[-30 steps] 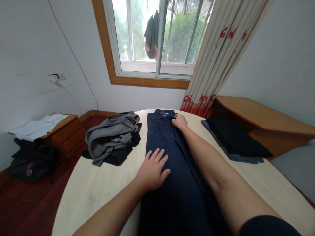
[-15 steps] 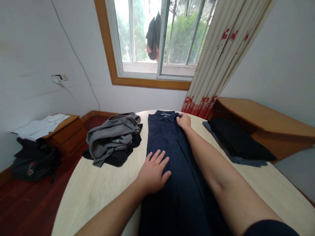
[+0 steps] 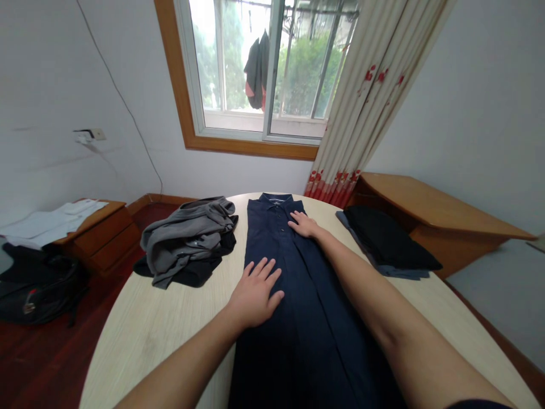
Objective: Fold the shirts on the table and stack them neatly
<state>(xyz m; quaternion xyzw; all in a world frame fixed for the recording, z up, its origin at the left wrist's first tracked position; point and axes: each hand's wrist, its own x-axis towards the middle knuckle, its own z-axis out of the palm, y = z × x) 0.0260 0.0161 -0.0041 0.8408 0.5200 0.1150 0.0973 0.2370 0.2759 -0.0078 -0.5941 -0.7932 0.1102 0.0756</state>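
Right hand (image 3: pixel 303 225) slid down shirt (image 3: pixel 315 318), spread flat like left hand (image 3: pixel 254 292), grey pile (image 3: pixel 187 241) beside

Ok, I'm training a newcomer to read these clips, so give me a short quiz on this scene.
1. True or false: the left hand lies flat on the navy shirt.
2. Where is the right hand? A: raised in the air. B: on the shirt near its collar. C: out of view.
3. Fill in: the crumpled grey clothes lie to the shirt's ____.
Key: 1 true; 2 B; 3 left.
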